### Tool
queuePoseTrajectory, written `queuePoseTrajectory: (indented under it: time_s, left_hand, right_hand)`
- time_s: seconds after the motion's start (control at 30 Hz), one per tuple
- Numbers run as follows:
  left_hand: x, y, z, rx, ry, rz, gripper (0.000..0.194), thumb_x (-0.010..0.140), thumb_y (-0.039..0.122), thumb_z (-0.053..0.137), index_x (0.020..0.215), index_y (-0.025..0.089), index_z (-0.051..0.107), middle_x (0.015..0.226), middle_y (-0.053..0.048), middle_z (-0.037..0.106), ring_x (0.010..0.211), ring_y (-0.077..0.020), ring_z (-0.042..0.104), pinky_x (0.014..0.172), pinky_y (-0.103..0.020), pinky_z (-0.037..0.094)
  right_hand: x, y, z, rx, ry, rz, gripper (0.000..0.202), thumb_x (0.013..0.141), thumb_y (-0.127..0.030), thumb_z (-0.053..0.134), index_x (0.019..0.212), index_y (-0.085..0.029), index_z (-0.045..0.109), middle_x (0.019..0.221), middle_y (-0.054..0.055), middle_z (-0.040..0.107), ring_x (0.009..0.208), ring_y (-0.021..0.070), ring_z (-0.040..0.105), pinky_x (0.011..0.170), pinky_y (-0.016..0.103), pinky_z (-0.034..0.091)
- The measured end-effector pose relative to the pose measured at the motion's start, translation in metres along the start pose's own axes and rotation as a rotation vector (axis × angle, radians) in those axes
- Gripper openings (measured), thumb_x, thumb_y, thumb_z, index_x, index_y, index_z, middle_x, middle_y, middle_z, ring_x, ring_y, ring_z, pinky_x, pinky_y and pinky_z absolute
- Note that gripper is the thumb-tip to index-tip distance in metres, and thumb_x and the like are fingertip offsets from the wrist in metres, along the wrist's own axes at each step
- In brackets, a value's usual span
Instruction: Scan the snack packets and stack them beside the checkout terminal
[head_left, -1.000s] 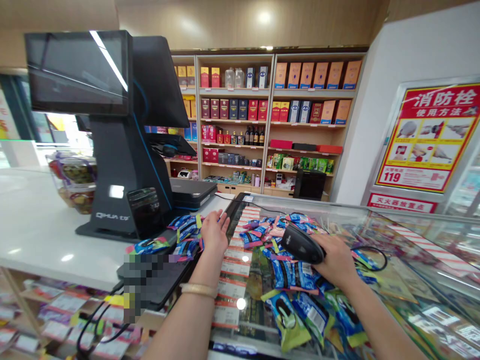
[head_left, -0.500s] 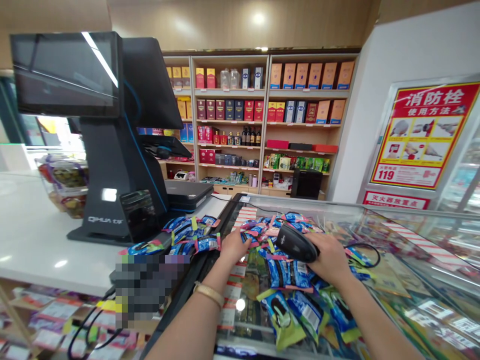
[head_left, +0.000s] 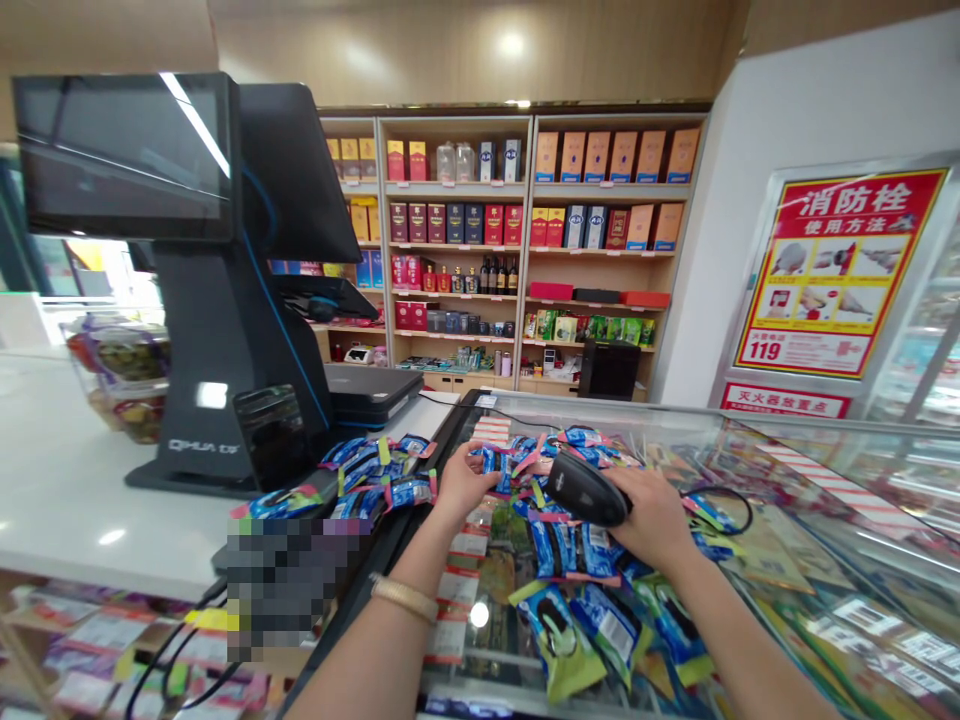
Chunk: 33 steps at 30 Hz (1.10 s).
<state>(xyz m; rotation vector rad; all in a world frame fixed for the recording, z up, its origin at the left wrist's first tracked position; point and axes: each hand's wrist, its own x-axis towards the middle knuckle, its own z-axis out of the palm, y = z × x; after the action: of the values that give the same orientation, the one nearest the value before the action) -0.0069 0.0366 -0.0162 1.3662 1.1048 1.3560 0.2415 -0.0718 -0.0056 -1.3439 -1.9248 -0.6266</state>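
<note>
My left hand, with a bangle on its wrist, pinches a small blue snack packet at the far left part of the pile. In my right hand is a black barcode scanner, its head pointing left toward that packet. Beneath both hands, several blue packets with pink or green ends lie on the glass counter. Larger blue-and-green packets lie nearest me. The scanner's trigger side and part of the pile are hidden by my right hand.
A black checkout terminal stands on the white counter at left, with several more blue packets beside its base. The scanner's black cable loops at right. Shelves of boxed bottles line the back.
My left hand's fingers have closed on a packet and lifted it slightly at the pile's edge. The scanner stays in my right hand, barely moved. The view has shifted slightly.
</note>
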Motion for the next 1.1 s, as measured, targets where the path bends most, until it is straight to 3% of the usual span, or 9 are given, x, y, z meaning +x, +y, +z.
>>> queuePoseTrajectory:
  time_s: [0.13, 0.33, 0.5, 0.77, 0.93, 1.1]
  left_hand:
    - [-0.005, 0.008, 0.002, -0.334, -0.077, -0.071, 0.062, 0.049, 0.017, 0.086, 0.106, 0.016, 0.06, 0.101, -0.009, 0.067, 0.079, -0.0175, 0.066, 0.07, -0.031, 0.055]
    - [-0.011, 0.015, 0.01, -0.338, -0.102, -0.021, 0.061, 0.045, 0.014, 0.088, 0.101, 0.013, 0.066, 0.104, -0.012, 0.069, 0.103, -0.0241, 0.063, 0.087, -0.034, 0.052]
    - [-0.016, 0.019, 0.012, -0.311, -0.183, 0.014, 0.055, 0.048, 0.016, 0.086, 0.1, 0.014, 0.067, 0.099, -0.01, 0.072, 0.096, -0.0232, 0.067, 0.087, -0.036, 0.053]
    - [-0.017, 0.021, 0.012, -0.308, -0.172, 0.015, 0.055, 0.049, 0.013, 0.086, 0.1, 0.014, 0.067, 0.1, -0.01, 0.072, 0.095, -0.0226, 0.068, 0.088, -0.037, 0.053]
    - [-0.015, 0.016, 0.015, -0.383, -0.174, -0.041, 0.05, 0.049, 0.013, 0.086, 0.095, 0.012, 0.067, 0.089, -0.008, 0.073, 0.083, -0.0187, 0.069, 0.081, -0.031, 0.054]
    - [-0.009, 0.02, 0.007, -0.632, -0.051, -0.082, 0.034, 0.064, 0.02, 0.081, 0.09, 0.015, 0.059, 0.081, -0.002, 0.069, 0.071, -0.0142, 0.069, 0.072, -0.029, 0.057]
  right_hand:
    - [0.0, 0.0, 0.0, -0.004, 0.003, -0.001, 0.033, 0.065, -0.018, 0.052, 0.094, -0.022, 0.068, 0.09, 0.005, 0.073, 0.084, 0.0223, 0.066, 0.071, 0.031, 0.042]
    - [0.001, -0.001, -0.001, 0.0, 0.013, 0.007, 0.03, 0.067, -0.019, 0.053, 0.093, -0.022, 0.068, 0.089, 0.006, 0.073, 0.084, 0.0221, 0.066, 0.071, 0.031, 0.042]
    - [0.002, -0.002, -0.003, 0.004, 0.006, 0.003, 0.031, 0.067, -0.018, 0.053, 0.093, -0.022, 0.068, 0.088, 0.006, 0.073, 0.081, 0.0211, 0.065, 0.07, 0.03, 0.041]
    - [0.003, -0.001, -0.004, 0.005, -0.031, 0.016, 0.029, 0.068, -0.02, 0.052, 0.093, -0.022, 0.068, 0.088, 0.005, 0.072, 0.084, 0.0223, 0.065, 0.071, 0.031, 0.041]
    - [0.003, -0.002, -0.005, 0.005, -0.012, 0.004, 0.03, 0.068, -0.019, 0.052, 0.093, -0.022, 0.068, 0.088, 0.005, 0.073, 0.083, 0.0221, 0.065, 0.07, 0.031, 0.043]
    - [0.0, 0.001, -0.003, -0.015, -0.003, -0.005, 0.029, 0.068, -0.019, 0.052, 0.092, -0.021, 0.068, 0.09, 0.006, 0.072, 0.08, 0.022, 0.065, 0.071, 0.031, 0.045]
